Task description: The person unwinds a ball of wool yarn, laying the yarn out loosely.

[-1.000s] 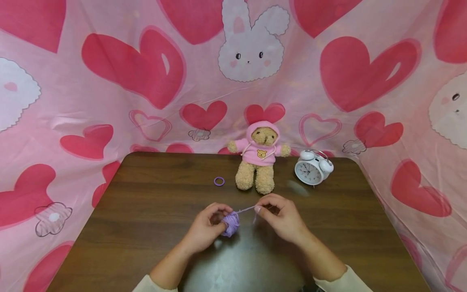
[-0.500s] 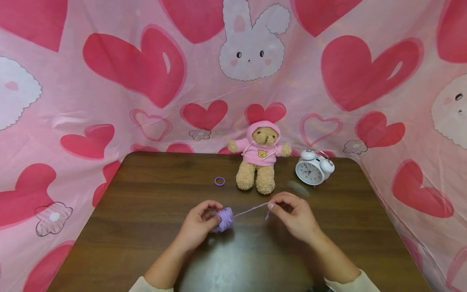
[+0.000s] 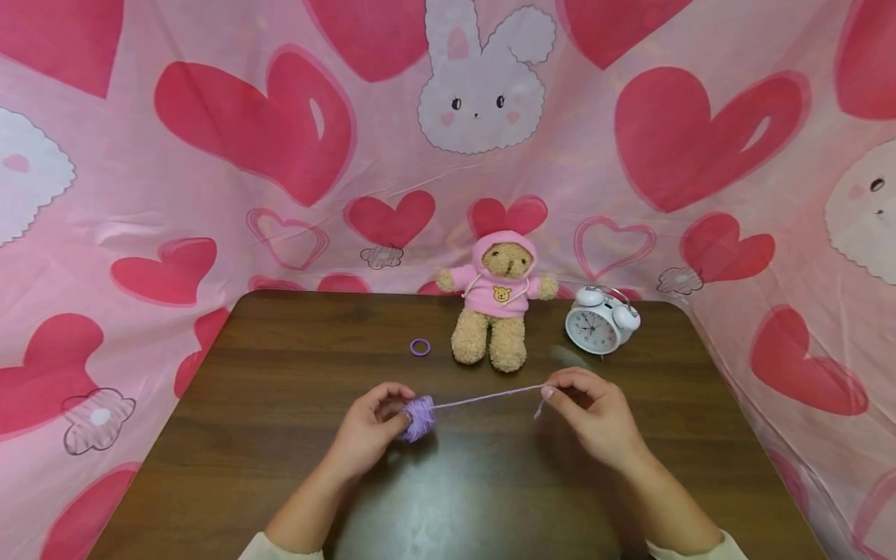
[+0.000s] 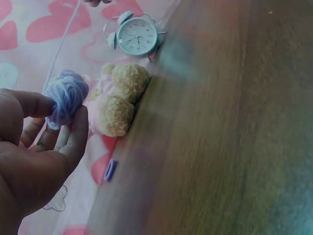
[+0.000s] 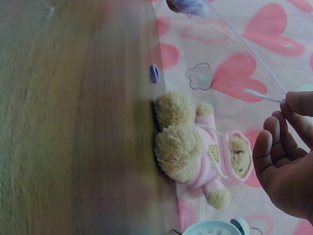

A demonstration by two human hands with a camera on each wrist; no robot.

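Observation:
A small ball of lilac yarn (image 3: pixel 420 418) is held between the thumb and fingers of my left hand (image 3: pixel 365 432), above the table. From the ball a strand of yarn (image 3: pixel 488 397) runs taut to my right hand (image 3: pixel 595 412). There the thumb and forefinger pinch it, and a short loose end hangs below them. In the left wrist view the ball of yarn (image 4: pixel 68 98) shows its wound strands, with the thumb on one side and fingertips on the other. The right wrist view shows the pinched yarn end (image 5: pixel 264 96) sticking out past the fingertips.
On the brown wooden table (image 3: pixel 280 373), a teddy bear (image 3: pixel 498 299) in a pink hoodie sits at the back. A purple ring (image 3: pixel 420 348) lies to its left. To its right stands a white twin-bell alarm clock (image 3: pixel 600 320). A pink heart-print cloth (image 3: pixel 392 155) hangs behind.
My hands have moved apart, the left one leftward with the ball and the right one rightward with the yarn end. The strand stretched between them is longer.

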